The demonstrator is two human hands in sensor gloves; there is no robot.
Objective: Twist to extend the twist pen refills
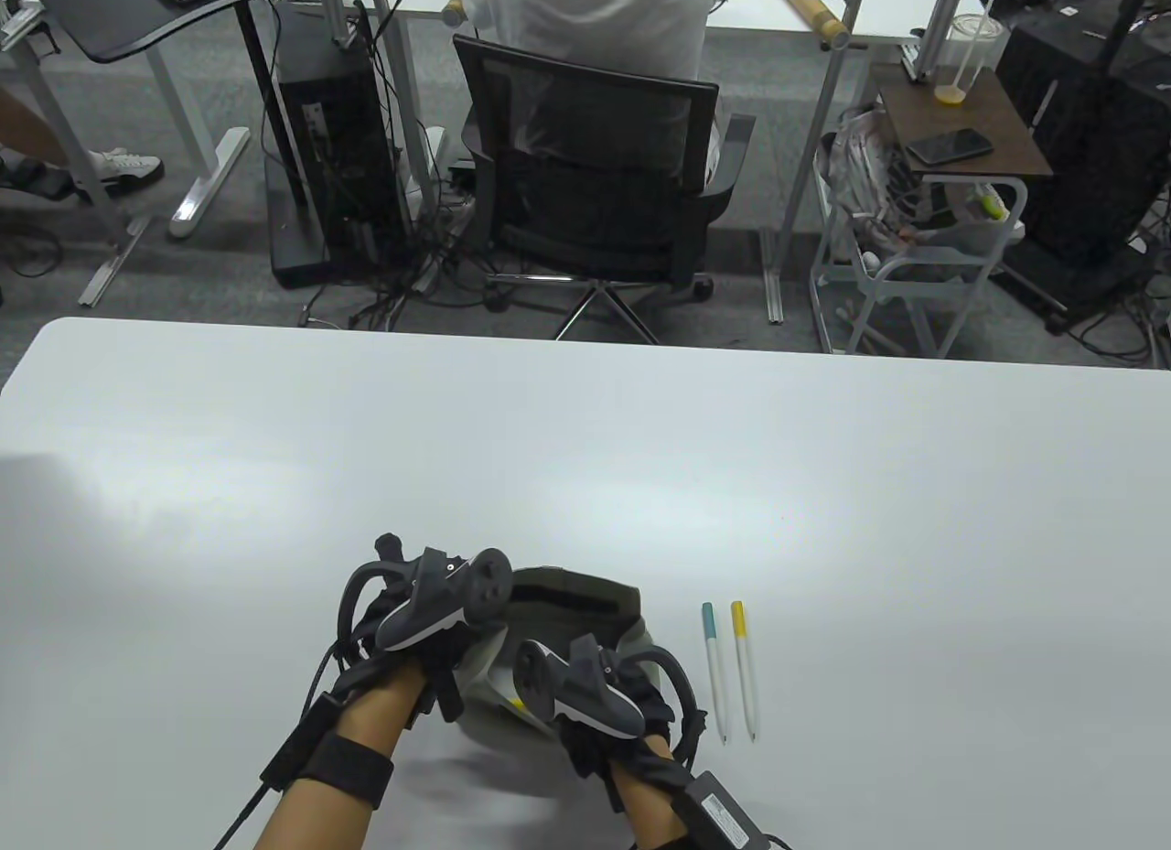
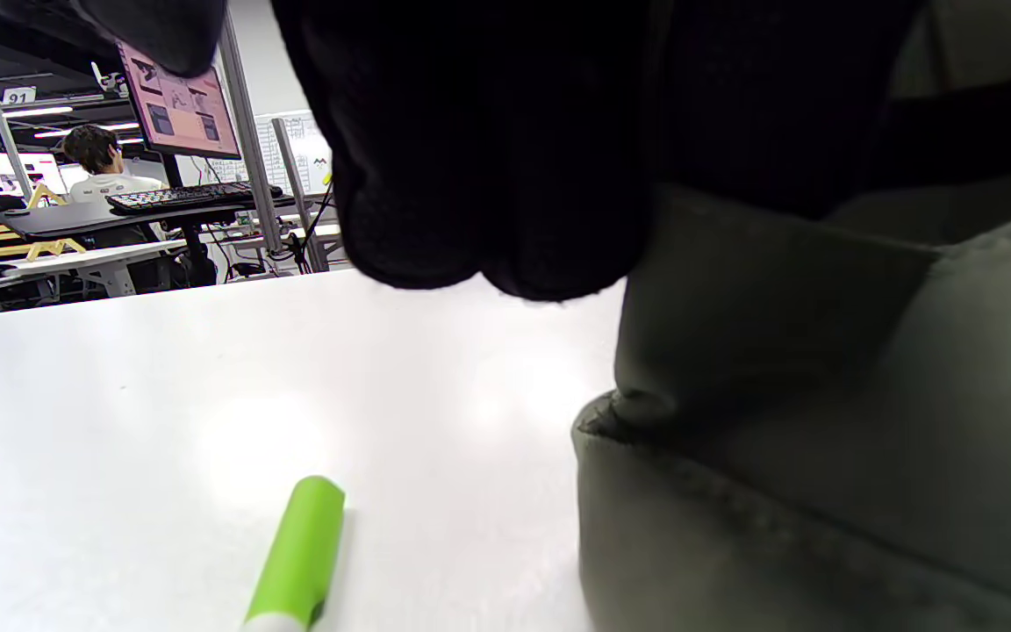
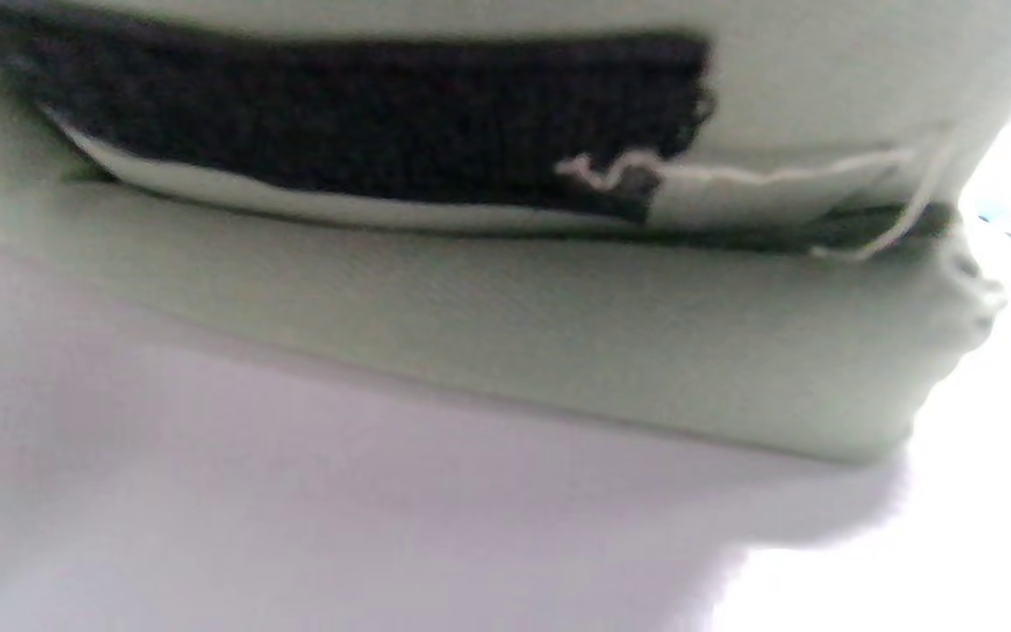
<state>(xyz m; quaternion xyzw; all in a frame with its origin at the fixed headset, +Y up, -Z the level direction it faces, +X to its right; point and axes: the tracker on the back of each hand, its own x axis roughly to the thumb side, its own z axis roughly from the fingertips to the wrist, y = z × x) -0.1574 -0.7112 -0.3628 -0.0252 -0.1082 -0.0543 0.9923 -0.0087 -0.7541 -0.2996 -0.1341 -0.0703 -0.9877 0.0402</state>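
Near the bottom edge of the white table (image 1: 585,447), both of your hands sit at a grey-green fabric pencil pouch (image 1: 585,612). Your left hand (image 1: 416,630) is at the pouch's left side, your right hand (image 1: 595,704) at its near right side. The trackers on their backs hide the fingers from above, so whether either hand is gripping the fabric or something inside cannot be told. From the left wrist, dark gloved fingers (image 2: 488,175) hang just beside the pouch's folded edge, but a firm hold is not shown. The right wrist view shows only the pouch wall and its dark strip, blurred.

Two twist pens lie side by side just right of the pouch, apart from both hands: one with a blue cap (image 1: 714,672), one with a yellow cap (image 1: 745,669), tips pointing toward you. A third pen with a green cap (image 2: 299,553) lies on the table to the pouch's left, seen from the left wrist only.

The step in hand appears to be fetching another pen from the pouch. To do it well, steady the pouch with one hand and draw the pen out with the other. For the twist, hold the white barrel in one hand and turn the coloured end with the other until the tip shows.
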